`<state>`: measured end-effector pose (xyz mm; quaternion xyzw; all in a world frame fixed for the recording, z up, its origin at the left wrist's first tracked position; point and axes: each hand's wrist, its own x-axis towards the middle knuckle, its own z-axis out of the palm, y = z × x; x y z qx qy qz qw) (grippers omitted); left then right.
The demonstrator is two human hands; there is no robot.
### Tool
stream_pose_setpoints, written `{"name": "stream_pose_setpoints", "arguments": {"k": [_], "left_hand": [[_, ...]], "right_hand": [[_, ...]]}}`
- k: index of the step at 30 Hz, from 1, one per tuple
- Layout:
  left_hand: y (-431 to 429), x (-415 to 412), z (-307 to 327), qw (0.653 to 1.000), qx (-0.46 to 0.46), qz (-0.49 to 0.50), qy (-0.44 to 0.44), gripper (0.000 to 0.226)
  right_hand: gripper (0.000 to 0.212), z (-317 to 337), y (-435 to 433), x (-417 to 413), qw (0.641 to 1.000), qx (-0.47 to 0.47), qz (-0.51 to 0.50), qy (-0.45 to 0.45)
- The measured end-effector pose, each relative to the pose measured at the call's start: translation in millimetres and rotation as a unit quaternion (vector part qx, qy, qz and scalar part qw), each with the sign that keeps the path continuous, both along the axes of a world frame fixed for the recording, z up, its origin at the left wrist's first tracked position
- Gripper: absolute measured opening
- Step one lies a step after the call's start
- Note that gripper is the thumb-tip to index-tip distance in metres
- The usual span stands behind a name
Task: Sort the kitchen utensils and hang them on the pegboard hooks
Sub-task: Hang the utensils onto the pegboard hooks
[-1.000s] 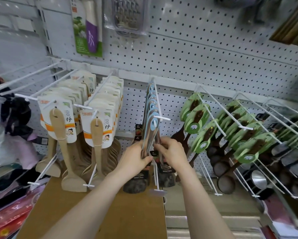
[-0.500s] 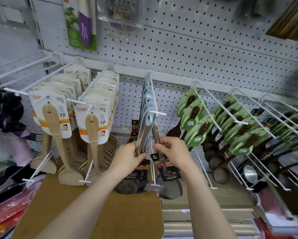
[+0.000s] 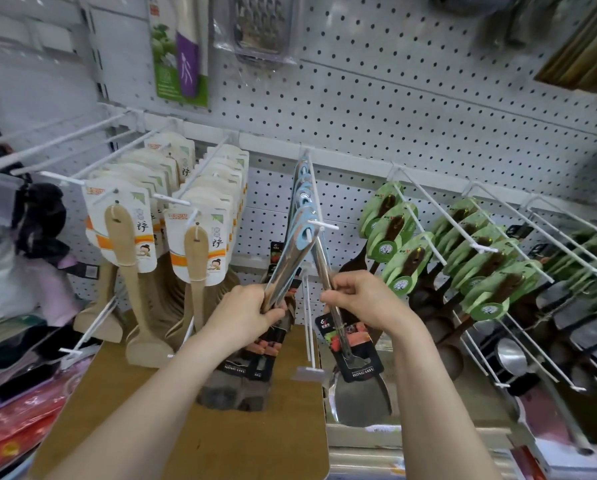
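Several steel spatulas with blue handle loops (image 3: 303, 216) hang on a white pegboard hook (image 3: 319, 224) at the centre. My left hand (image 3: 255, 310) grips a bunch of their shafts and holds them to the left. My right hand (image 3: 361, 299) grips the shaft of a single steel spatula (image 3: 354, 386), swung to the right, its blade low by a black and red label card. The top of that spatula still reaches up to the hook.
Wooden spatulas on cream cards (image 3: 200, 237) hang at the left, dark ladles with green cards (image 3: 408, 258) at the right. A grater (image 3: 260, 26) hangs on the pegboard (image 3: 394, 109) above. A brown board (image 3: 248, 441) lies below my arms.
My hands have spread apart: the right one has drawn one spatula off to the right, while the left keeps the bunch to the left. The view has shifted slightly.
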<state>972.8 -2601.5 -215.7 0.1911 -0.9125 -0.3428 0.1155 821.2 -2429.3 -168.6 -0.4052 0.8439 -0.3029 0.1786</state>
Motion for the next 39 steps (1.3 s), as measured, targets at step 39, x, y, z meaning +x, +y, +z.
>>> {"name": "stream_pose_setpoints", "arguments": {"k": [39], "left_hand": [[8,-18,-2,0.995,0.099,-0.006,0.011,0.004]], "right_hand": [[0.034,-30,-62,22,0.988,-0.101,-0.04,-0.107]]}}
